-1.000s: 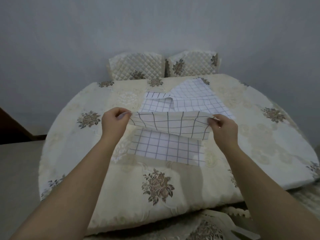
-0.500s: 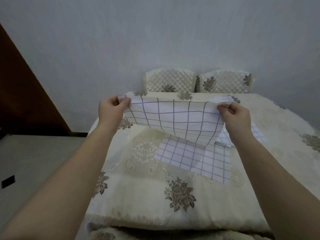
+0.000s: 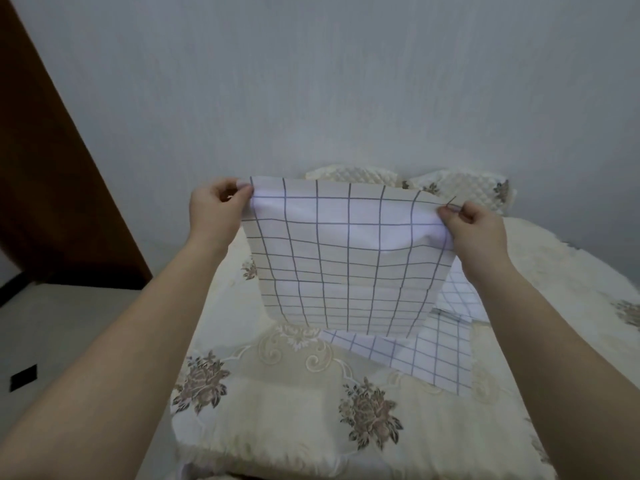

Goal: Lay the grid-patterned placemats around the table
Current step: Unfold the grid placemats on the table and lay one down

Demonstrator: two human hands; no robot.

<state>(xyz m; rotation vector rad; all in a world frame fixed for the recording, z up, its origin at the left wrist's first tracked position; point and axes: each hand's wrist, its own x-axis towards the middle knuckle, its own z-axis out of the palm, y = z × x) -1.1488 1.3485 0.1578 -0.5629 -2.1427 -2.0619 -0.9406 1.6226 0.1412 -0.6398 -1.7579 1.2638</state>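
A white placemat with a grey grid [image 3: 346, 258] hangs in the air above the table, stretched between both hands. My left hand [image 3: 216, 209] pinches its top left corner and my right hand [image 3: 472, 226] pinches its top right corner. Its lower edge dangles free over the round table [image 3: 277, 420], which wears a cream floral cloth. Below and to the right, another grid placemat [image 3: 426, 358] lies flat on the cloth. Part of a further one [image 3: 457, 296] shows behind it, mostly hidden by the raised mat and my right forearm.
Two chair backs with quilted cream covers [image 3: 460, 188] stand at the table's far side against a pale wall. A dark wooden panel [image 3: 45, 188] fills the left. Grey floor [image 3: 62, 327] lies left of the table.
Both hands have lifted the held placemat higher off the table, so it now hangs almost vertically. The view has shifted toward the table's left side.
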